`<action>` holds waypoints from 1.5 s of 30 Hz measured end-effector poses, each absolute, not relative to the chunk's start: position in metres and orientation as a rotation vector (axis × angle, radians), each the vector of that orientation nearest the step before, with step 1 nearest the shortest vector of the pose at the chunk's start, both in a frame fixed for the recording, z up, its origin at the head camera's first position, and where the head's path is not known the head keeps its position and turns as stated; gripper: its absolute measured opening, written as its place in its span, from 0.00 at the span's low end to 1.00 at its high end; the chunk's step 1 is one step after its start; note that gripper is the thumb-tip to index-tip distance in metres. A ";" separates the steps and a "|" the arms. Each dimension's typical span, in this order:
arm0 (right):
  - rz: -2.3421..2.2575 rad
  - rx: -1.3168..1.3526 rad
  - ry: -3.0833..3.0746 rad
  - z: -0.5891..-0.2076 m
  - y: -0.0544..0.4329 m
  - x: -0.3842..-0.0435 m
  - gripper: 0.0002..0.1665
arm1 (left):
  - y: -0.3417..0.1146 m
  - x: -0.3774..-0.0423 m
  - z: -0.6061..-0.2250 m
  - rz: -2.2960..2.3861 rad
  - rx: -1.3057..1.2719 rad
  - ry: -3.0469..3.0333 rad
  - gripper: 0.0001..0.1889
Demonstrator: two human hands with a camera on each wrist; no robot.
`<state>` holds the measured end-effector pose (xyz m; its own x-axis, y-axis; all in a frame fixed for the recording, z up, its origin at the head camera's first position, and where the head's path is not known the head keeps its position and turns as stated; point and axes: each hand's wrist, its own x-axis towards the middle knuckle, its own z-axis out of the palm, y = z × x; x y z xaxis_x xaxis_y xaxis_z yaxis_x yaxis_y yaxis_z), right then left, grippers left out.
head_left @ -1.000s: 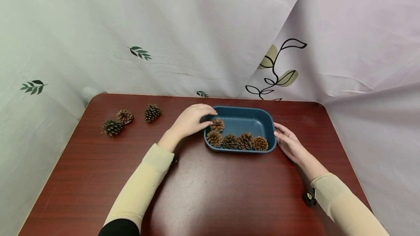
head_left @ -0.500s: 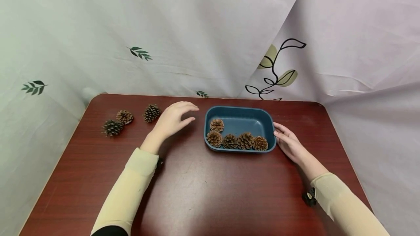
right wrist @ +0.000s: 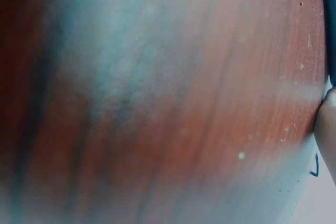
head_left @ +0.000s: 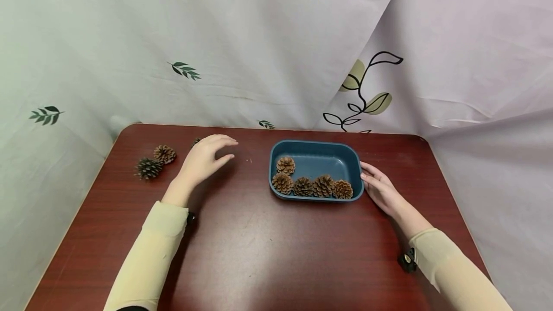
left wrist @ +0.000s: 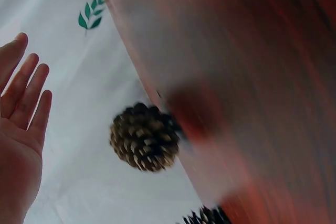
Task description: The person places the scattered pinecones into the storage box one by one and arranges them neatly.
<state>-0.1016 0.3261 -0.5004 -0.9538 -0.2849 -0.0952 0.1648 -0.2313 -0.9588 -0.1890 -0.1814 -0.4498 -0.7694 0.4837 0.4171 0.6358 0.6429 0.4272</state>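
Observation:
My left hand (head_left: pixel 202 161) is above the back left of the table, fingers spread and nothing in them. It partly hides a pine cone (head_left: pixel 196 142) in the head view; the left wrist view shows a pine cone (left wrist: pixel 145 137) apart from the fingers. A dark blue oblong tray (head_left: pixel 326 163) holds several brown pine cones (head_left: pixel 323 185) along its near side and left end. Against the tray's right end rests my right hand (head_left: pixel 383 190), its fingers nearly straight along the outer wall. Only a fingertip (right wrist: pixel 329 103) of it shows in the right wrist view.
Two more pine cones, a brown one (head_left: pixel 164 154) and a darker one (head_left: pixel 149 169), lie together at the table's far left. The reddish-brown table (head_left: pixel 276 253) ends at a pale leaf-printed cloth (head_left: pixel 259 52) behind and at the sides.
Withdrawn from the tray's left end, my left hand has travelled left and now partly covers a pine cone. The tray, its cones and my right hand have stayed put.

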 end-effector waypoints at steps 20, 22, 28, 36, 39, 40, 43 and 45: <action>-2.263 -0.166 1.751 -0.501 0.326 -0.102 0.23 | -0.242 -0.176 -0.460 -0.805 -0.662 -2.656 0.24; -2.264 -0.170 1.746 -0.501 0.326 -0.102 0.23 | -0.246 -0.176 -0.460 -0.796 -0.646 -2.675 0.25; -2.275 -0.176 1.732 -0.501 0.326 -0.101 0.23 | -0.256 -0.175 -0.464 -0.777 -0.613 -2.731 0.27; -2.272 -0.185 1.739 -0.502 0.326 -0.100 0.23 | -0.263 -0.179 -0.467 -0.800 -0.564 -2.775 0.32; -2.270 -0.187 1.743 -0.502 0.327 -0.100 0.23 | -0.266 -0.181 -0.467 -0.839 -0.540 -2.794 0.33; -2.269 -0.187 1.743 -0.502 0.327 -0.101 0.23 | -0.266 -0.181 -0.468 -0.855 -0.530 -2.801 0.33; -2.266 -0.184 1.746 -0.502 0.326 -0.101 0.23 | -0.268 -0.181 -0.468 -0.895 -0.501 -2.811 0.33; -2.266 -0.181 1.744 -0.501 0.326 -0.102 0.23 | -0.269 -0.182 -0.468 -0.920 -0.488 -2.814 0.33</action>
<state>-0.1016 0.3263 -0.5015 -0.9543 -0.2908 -0.0681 0.1403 -0.2351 -0.9618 -0.1818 -0.2693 -0.4681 -0.9374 0.2607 0.2308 0.3467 0.7603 0.5493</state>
